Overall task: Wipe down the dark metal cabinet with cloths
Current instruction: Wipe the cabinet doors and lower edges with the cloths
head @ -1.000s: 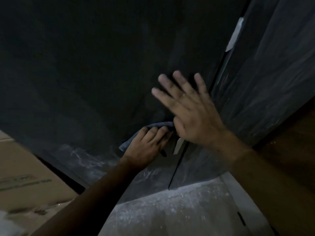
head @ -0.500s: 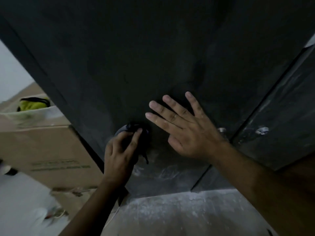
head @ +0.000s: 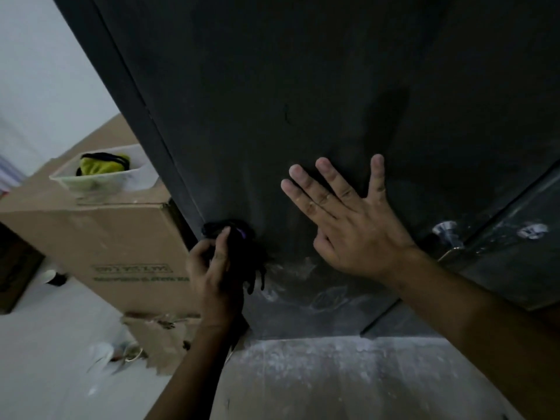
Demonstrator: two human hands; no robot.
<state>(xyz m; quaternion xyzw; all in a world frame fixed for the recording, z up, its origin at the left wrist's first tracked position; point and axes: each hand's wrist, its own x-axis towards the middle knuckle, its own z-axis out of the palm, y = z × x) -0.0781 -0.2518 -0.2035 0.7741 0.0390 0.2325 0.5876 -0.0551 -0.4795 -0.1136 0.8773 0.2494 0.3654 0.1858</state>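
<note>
While bracing right hand (head: 351,231), fingers spread flat, on cabinet door (head: 303,86), seemingly for balance, grips bunched dark cloth (head: 242,253) in left hand (head: 212,277), pressing it to door's lower left edge.

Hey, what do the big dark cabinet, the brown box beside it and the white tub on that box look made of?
Cabinet: likely painted metal, matte dark grey; flat panel, crisp folded edge, chalky smears. Box: cardboard, plain brown, printed, with a torn ragged bottom edge. Tub: probably thin plastic, milky white, slightly translucent.
</note>
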